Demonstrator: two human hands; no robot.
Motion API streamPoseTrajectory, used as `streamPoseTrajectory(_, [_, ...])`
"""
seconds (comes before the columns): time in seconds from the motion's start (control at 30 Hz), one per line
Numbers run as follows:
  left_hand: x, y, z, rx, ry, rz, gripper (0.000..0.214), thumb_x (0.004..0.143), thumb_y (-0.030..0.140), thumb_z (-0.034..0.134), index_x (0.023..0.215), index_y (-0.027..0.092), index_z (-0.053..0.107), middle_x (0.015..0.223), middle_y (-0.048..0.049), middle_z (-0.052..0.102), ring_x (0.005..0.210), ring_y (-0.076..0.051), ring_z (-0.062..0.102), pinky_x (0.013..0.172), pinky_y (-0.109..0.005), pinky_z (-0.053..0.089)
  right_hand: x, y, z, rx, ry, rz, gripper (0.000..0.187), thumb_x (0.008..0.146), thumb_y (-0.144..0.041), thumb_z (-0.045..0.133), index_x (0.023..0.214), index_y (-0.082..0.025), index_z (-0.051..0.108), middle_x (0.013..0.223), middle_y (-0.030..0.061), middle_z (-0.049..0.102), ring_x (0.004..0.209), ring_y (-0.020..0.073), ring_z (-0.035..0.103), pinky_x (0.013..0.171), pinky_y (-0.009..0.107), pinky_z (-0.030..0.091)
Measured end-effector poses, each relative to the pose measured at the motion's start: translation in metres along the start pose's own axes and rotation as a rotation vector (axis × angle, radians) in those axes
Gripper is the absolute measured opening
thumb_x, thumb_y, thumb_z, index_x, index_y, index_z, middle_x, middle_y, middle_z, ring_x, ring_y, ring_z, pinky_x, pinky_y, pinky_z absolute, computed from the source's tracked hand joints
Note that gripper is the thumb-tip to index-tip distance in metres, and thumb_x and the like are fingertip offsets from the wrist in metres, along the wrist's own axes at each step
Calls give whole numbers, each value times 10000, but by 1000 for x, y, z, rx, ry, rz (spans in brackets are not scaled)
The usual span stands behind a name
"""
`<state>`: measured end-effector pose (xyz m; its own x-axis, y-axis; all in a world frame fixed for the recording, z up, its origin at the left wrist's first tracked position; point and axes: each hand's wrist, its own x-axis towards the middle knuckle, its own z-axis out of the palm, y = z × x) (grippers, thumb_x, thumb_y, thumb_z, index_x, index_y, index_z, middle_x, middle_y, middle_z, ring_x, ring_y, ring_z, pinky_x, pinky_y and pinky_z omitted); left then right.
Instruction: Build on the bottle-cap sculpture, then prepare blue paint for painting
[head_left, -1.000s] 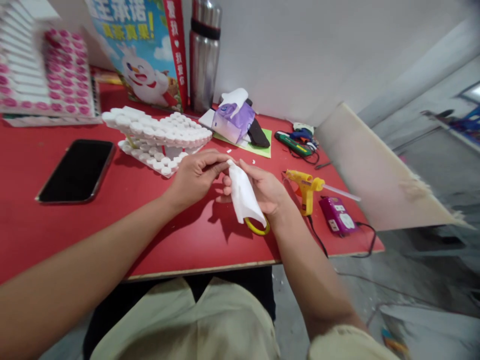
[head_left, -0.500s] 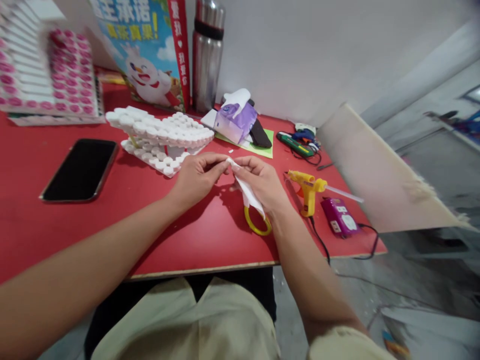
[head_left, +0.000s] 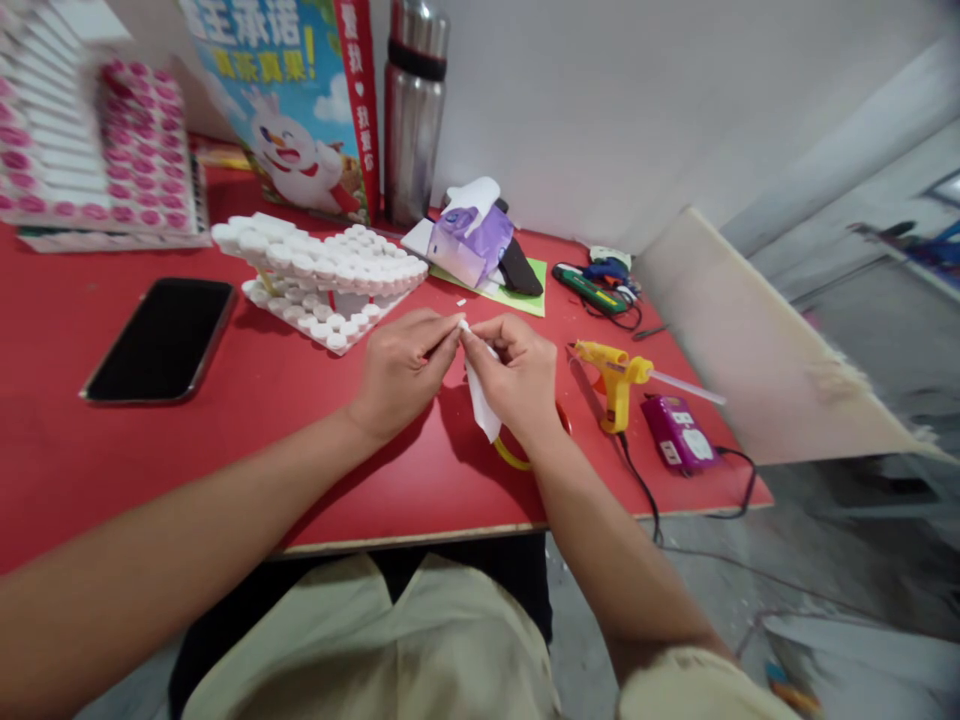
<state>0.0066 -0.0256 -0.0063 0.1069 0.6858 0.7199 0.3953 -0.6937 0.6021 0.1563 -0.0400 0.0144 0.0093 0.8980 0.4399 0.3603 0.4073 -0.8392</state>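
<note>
Fingers of the left hand [head_left: 405, 370] and right hand [head_left: 517, 375] part-hide the white sheet's [head_left: 481, 400] pinched tip! At five o'clock, the right wrist masks much of the yellow ring [head_left: 510, 456]. Ten o'clock, the pink-and-white model [head_left: 142, 145] runs off the left edge; eleven, the printed bag [head_left: 289, 110] loses its top; between two and three, blue clutter [head_left: 937, 252] blurs.

Cts: L hand [head_left: 405, 368] + R hand [head_left: 514, 372] = 2; wht strip [head_left: 481, 402] ×1; blk phone [head_left: 159, 340] ×1; steel btl [head_left: 414, 135] ×1; ylw glue gun [head_left: 616, 376] ×1; purp pwr box [head_left: 679, 430] ×1.
</note>
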Motion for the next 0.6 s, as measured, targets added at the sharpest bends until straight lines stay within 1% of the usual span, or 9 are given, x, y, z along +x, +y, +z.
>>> streamPoseTrajectory(0.1, [-1, 3, 1, -37, -36, -1, 277, 1015, 265, 553, 1098, 167, 798, 872, -74, 775, 804, -171, 693, 786, -294, 537, 1, 1, -4, 31, 14, 30, 178, 917, -351, 707, 819, -208, 665, 672, -17, 654, 583, 124, 563, 564, 275, 421])
streamPoseTrajectory(0.17, [1, 5, 0, -153, -45, -64, 262, 1004, 291, 584, 1052, 168, 811, 841, -67, 776, 739, -159, 687, 739, -285, 542, 2, 1, -7, 25, 4, 42, 171, 910, -340, 711, 815, -206, 666, 640, -22, 637, 553, 120, 544, 537, 271, 395])
streamPoseTrajectory(0.2, [2, 5, -2, -231, -46, -128, 241, 987, 302, 619, 1013, 170, 818, 824, -61, 778, 703, -153, 684, 709, -279, 545, 2, 1, -9, 24, -12, 48, 169, 908, -338, 712, 815, -205, 666, 625, -25, 626, 541, 118, 535, 526, 269, 383])
streamPoseTrajectory(0.27, [7, 4, -5, -393, -71, -303, 188, 924, 317, 709, 944, 173, 829, 781, -47, 779, 642, -146, 678, 654, -269, 552, 3, 2, -13, 32, -57, 56, 168, 902, -345, 720, 822, -208, 665, 616, -27, 614, 532, 119, 529, 511, 266, 372])
streamPoseTrajectory(0.33, [13, 2, -9, -522, -132, -459, 160, 845, 314, 790, 905, 174, 836, 722, -33, 767, 610, -147, 671, 622, -268, 555, 5, 3, -16, 49, -103, 56, 171, 893, -359, 732, 835, -213, 665, 623, -26, 614, 535, 121, 532, 503, 263, 374])
streamPoseTrajectory(0.37, [15, 1, -11, -567, -164, -502, 157, 814, 307, 813, 894, 175, 840, 701, -28, 760, 600, -145, 666, 615, -267, 555, 5, 3, -17, 52, -121, 54, 173, 888, -365, 737, 840, -215, 665, 624, -27, 611, 534, 121, 530, 499, 261, 373])
streamPoseTrajectory(0.4, [17, 0, -13, -599, -188, -522, 154, 796, 298, 824, 887, 176, 843, 689, -24, 754, 590, -140, 657, 608, -265, 553, 5, 4, -18, 54, -135, 53, 175, 886, -370, 739, 844, -216, 666, 624, -28, 608, 533, 120, 527, 497, 259, 372])
streamPoseTrajectory(0.47, [19, -1, -14, -626, -204, -513, 140, 782, 280, 827, 877, 180, 848, 687, -20, 748, 572, -125, 634, 592, -258, 541, 5, 4, -19, 58, -151, 57, 174, 889, -372, 732, 854, -213, 669, 627, -27, 608, 529, 117, 520, 492, 257, 369])
streamPoseTrajectory(0.6, [16, 2, -11, -587, -161, -468, 101, 795, 256, 806, 850, 181, 846, 683, -14, 722, 573, -112, 600, 572, -248, 515, 3, 2, -16, 41, -129, 56, 180, 896, -364, 719, 834, -205, 660, 615, -30, 607, 517, 106, 506, 481, 246, 358])
